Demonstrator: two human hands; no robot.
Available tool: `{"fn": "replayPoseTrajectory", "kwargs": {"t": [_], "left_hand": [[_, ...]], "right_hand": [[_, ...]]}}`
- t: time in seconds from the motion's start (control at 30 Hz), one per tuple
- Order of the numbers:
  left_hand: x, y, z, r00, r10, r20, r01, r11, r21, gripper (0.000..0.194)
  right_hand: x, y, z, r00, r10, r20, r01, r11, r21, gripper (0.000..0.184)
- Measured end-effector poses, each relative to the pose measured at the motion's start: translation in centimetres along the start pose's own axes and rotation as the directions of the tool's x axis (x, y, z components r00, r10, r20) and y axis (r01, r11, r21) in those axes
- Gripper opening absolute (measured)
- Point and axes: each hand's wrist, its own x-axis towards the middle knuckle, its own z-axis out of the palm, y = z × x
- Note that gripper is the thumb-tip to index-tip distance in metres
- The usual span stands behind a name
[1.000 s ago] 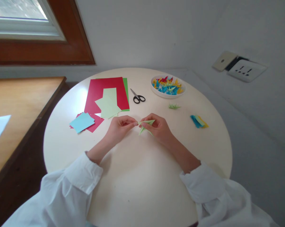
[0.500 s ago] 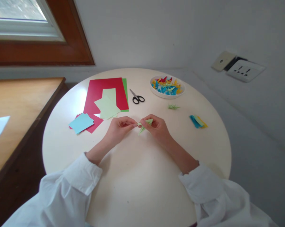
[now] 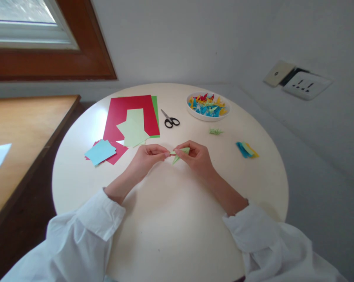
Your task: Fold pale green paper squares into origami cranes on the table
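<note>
A small folded piece of light green paper (image 3: 177,156) is held just above the round white table (image 3: 171,219), between both hands. My left hand (image 3: 149,156) pinches its left tip with thumb and forefinger. My right hand (image 3: 194,156) is closed round its right part, and the fingers hide much of the fold. A pointed flap sticks out downward between the two hands.
Red and green sheets (image 3: 129,113) with pale green squares (image 3: 132,131) lie at the back left, light blue squares (image 3: 100,152) beside them. Black scissors (image 3: 171,120), a white bowl of coloured folded paper (image 3: 207,106), a small green folded figure (image 3: 215,131) and a coloured paper stack (image 3: 246,150) lie behind and right.
The hands have stayed in place. The green paper's fold has been drawn tighter, with less of it showing beyond the right hand's fingers.
</note>
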Motion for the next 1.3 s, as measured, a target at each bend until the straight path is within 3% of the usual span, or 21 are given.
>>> {"fn": "replayPoseTrajectory", "kwargs": {"t": [0.37, 0.67, 0.97, 1.3], "left_hand": [[0.01, 0.11, 0.04, 0.997, -0.074, -0.021, 0.074, 0.997, 0.005, 0.013], [0.15, 0.19, -0.3, 0.986, -0.166, 0.029, 0.165, 0.986, 0.013, 0.009], [0.1, 0.78, -0.29, 0.984, -0.164, 0.076, 0.165, 0.986, -0.005, 0.013], [0.07, 0.62, -0.31, 0.976, -0.211, 0.044, 0.212, 0.977, -0.029, 0.014]], "right_hand": [[-0.4, -0.12, 0.47, 0.996, -0.079, -0.027, 0.08, 0.996, 0.044, 0.014], [-0.53, -0.12, 0.47, 0.997, -0.07, 0.032, 0.068, 0.997, 0.044, 0.012], [-0.59, -0.03, 0.26, 0.994, -0.096, 0.05, 0.098, 0.994, -0.042, 0.008], [-0.61, 0.08, 0.31, 0.992, -0.12, 0.038, 0.122, 0.992, -0.044, 0.006]]}}
